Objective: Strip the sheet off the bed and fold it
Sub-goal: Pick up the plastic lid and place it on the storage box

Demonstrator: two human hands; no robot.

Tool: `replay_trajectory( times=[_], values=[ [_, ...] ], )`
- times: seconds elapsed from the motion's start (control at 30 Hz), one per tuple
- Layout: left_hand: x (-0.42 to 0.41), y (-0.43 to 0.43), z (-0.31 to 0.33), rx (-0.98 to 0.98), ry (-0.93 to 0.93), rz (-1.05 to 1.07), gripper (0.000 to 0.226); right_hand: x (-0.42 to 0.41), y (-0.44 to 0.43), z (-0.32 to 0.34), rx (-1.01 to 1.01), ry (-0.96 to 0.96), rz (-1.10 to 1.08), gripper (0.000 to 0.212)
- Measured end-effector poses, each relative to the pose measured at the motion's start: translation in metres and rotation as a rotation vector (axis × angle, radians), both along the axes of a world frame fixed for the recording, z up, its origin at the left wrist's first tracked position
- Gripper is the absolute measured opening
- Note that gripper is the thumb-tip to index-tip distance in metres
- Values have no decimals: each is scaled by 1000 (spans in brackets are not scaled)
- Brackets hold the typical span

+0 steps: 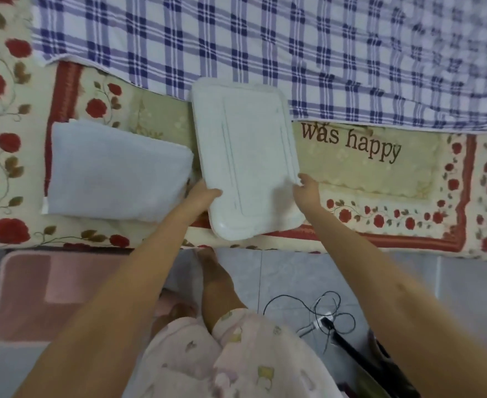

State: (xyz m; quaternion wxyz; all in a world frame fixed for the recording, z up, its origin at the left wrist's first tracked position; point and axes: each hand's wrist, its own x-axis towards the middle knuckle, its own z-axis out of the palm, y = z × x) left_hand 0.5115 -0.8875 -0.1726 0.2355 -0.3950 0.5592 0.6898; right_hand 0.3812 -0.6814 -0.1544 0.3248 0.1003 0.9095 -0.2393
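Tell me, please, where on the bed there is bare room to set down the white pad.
Free: the quilt panel right of the white pad, between the plaid sheet above and the red border below. Crowded: left, where the folded blue cloth lies close beside the pad, left hand in the gap.

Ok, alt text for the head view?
A left hand and right hand hold a flat white pad by its sides over the bed edge. A folded pale blue cloth lies beside it on the floral cover; a checked sheet beyond.
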Motion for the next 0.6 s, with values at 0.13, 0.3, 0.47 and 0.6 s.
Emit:
replay_trajectory(
  times=[0.13,0.3,0.47,0.6],
  values=[
    [11,15,-10,26,-64,-74,44,26,-32,-15,-101,-115,153,50],
    [44,-8,-25,-256,-142,123,24,53,-93,-27,-192,17,496,48],
    [106,-63,-55,-766,-243,288,42,73,-170,-57,-205,233,992,59],
    [137,-89,-94,-781,-319,221,73,83,-241,-103,10,209,1315,89]
  ],
)
